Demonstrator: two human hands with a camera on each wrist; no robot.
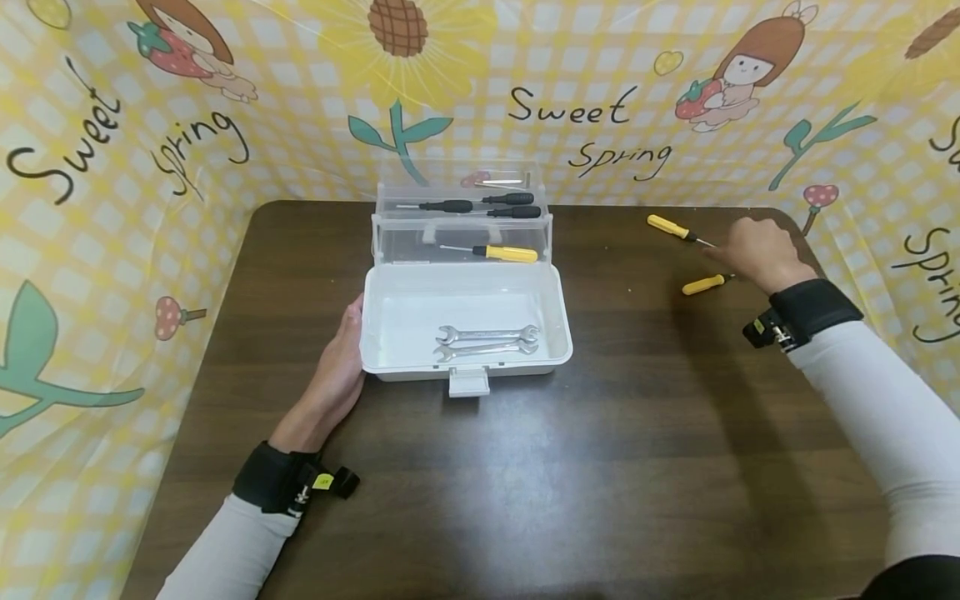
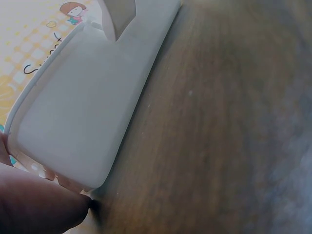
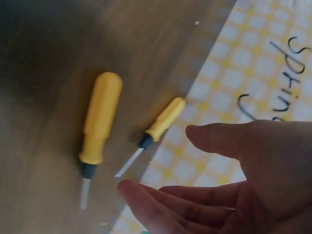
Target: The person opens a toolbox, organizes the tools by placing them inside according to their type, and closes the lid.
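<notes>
My left hand (image 1: 341,367) rests along the left wall of a white plastic toolbox (image 1: 405,317), its thumb by the front corner in the left wrist view. Inside the box lie open-end wrenches (image 1: 487,335). At the right, my right hand (image 1: 761,254) is over the table's far corner, thumb and fingers apart with nothing between them. Two yellow-handled screwdrivers (image 1: 670,226) lie by its fingertips. In the right wrist view, the nearer screwdriver (image 3: 102,117) lies left of the fingers, and the smaller-looking one (image 3: 165,119) lies by the table's edge.
The toolbox's clear upper trays (image 1: 390,242) are folded back, holding a yellow screwdriver (image 1: 510,253) and several black-handled screwdrivers (image 1: 446,206). A white latch (image 1: 468,383) hangs at the box's front. Patterned cloth (image 1: 480,142) rises behind the brown table (image 1: 600,467).
</notes>
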